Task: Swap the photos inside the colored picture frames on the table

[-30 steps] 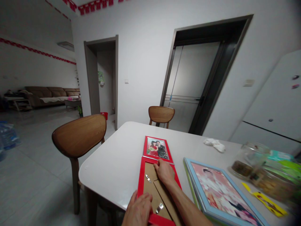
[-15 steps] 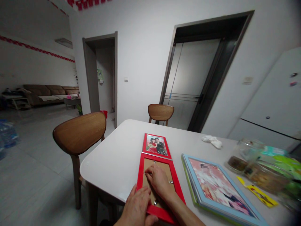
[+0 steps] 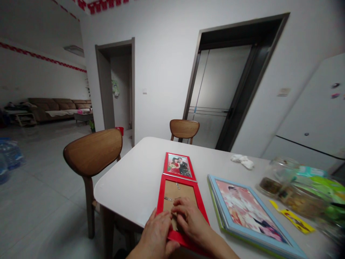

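Note:
A red picture frame (image 3: 199,201) lies face down in front of me, its brown backing board (image 3: 185,190) up. Small metal clips show on the board: a top clip (image 3: 177,185) and a left clip (image 3: 168,199). My left hand (image 3: 157,232) holds the frame's lower left edge, fingers over the border and thumb by the bottom edge. Over the lower board, my right hand (image 3: 191,218) has its fingers bent and drawn together; what is under the fingertips is hidden. Beyond, touching the first frame's top edge, lies a second red frame (image 3: 194,177) with a couple's photo.
Right of the red frames, a light blue picture frame (image 3: 242,230) lies on a stack. Farther right are glass jars (image 3: 272,183), a yellow packet (image 3: 298,221) and crumpled white tissue (image 3: 242,161). Wooden chairs (image 3: 93,153) stand around the white table (image 3: 129,180).
My right hand has moved from the left clip down toward the lower part of the board. That clip now shows, pointing inward. My left hand stays at the frame's edge.

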{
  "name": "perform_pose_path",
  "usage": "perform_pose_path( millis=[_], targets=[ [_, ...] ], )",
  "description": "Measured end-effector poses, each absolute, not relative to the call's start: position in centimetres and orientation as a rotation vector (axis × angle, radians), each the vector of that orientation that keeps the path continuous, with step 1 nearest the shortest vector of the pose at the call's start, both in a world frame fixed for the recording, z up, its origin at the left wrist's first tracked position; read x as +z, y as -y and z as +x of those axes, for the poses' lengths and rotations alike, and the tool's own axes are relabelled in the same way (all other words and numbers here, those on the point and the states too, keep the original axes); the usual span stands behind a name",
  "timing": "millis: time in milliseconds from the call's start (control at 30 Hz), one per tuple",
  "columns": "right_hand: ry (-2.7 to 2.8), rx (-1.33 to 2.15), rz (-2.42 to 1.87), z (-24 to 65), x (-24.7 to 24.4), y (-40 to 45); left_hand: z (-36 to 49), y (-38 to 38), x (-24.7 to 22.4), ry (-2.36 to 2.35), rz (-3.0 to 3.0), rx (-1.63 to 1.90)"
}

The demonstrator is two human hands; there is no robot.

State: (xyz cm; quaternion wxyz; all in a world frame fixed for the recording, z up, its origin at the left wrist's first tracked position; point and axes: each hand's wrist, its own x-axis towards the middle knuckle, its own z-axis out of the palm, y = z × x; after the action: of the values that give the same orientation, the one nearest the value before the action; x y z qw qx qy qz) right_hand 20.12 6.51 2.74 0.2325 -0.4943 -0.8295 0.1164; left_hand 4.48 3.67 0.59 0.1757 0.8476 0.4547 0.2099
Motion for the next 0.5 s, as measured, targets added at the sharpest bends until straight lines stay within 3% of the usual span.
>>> perform_pose_path(
  millis=[500],
  targets=[
    [2.445,0.179,-1.181,23.0,1.3,-2.8,4.8,-3.5,0.7,-1.324,2.486,0.568]
  ],
)
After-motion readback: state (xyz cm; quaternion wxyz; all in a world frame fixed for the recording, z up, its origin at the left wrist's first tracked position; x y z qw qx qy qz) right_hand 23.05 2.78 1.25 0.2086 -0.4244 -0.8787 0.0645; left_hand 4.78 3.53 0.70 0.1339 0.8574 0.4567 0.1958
